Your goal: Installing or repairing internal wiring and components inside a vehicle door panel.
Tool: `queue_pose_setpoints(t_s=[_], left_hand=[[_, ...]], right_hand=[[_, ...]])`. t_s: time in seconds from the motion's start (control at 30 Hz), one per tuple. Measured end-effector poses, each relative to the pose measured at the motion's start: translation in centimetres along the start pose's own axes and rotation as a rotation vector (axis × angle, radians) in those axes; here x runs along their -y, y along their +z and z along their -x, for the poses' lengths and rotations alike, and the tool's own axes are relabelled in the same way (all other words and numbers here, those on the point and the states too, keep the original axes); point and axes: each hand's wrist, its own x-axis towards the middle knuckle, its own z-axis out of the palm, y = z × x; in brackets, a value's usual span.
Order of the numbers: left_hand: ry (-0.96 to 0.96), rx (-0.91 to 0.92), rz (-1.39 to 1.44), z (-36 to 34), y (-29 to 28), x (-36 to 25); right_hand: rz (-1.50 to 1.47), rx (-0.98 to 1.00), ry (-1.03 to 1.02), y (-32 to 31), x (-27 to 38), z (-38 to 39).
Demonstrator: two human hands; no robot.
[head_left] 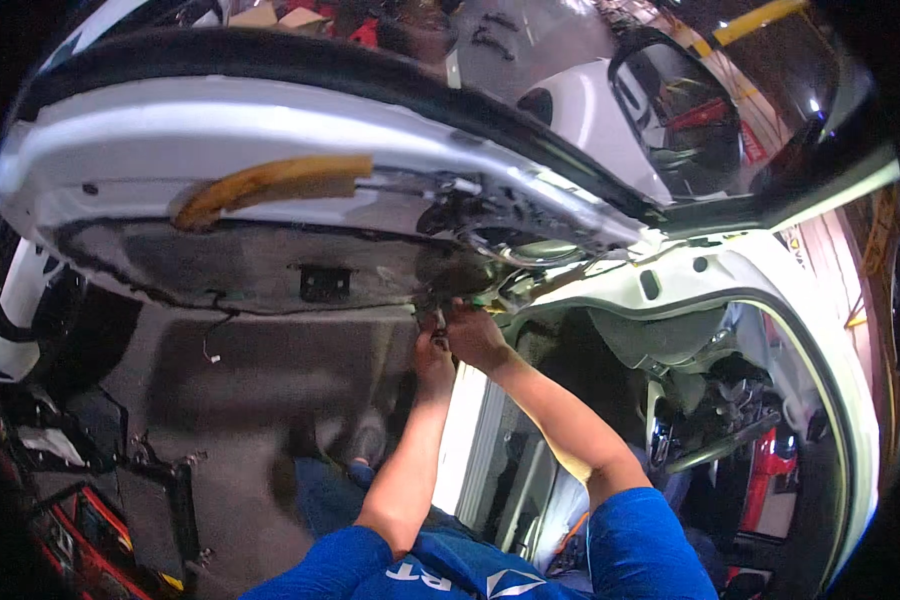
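1. Both hands meet at a bunch of wires and small parts on the inside of a white car door.
2. The left hand is just under the wires, with its fingers curled on something small and dark. I cannot tell what it is.
3. The right hand is touching the left hand. Its fingers pinch at the same spot.
4. Left of the wires, a tan strip lies on the door.
5. Below the strip, left of the hands, sits a small black bracket on a gray pad.
6. Right of the wires is the open car body, with dark parts and something red inside it.
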Motion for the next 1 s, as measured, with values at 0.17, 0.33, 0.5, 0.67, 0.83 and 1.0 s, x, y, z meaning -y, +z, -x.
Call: queue_pose_setpoints(t_s=[0.17,0.33,0.5,0.67,0.83,1.0], left_hand=[[0.076,0.050,-0.242,-1.2,-1.2,1.8],[-0.129,0.066,-0.093,-1.5,-4.1,2.9],[0.014,0.221,-0.889,-3.2,-4.4,0.7],[-0.857,-0.109,0.193,-4.8,-3.1,-0.8],[-0.870,-0.031,0.074,-5.7,-4.1,-1.9],[-0.801,-0.235,-0.225,-6.9,-4.1,-2.1]], right_hand=[[-0.103,-0.060,-0.033,0.7,-0.4,-0.8],[0.132,-0.208,0.005,0.3,1.9,-0.4],[-1.124,-0.871,0.812,0.7,5.5,5.6],[-2.240,-1.044,1.245,5.7,5.3,4.8],[-1.962,-0.753,1.023,8.4,5.2,0.9],[-1.798,-0.950,0.820,8.4,3.8,0.9]])
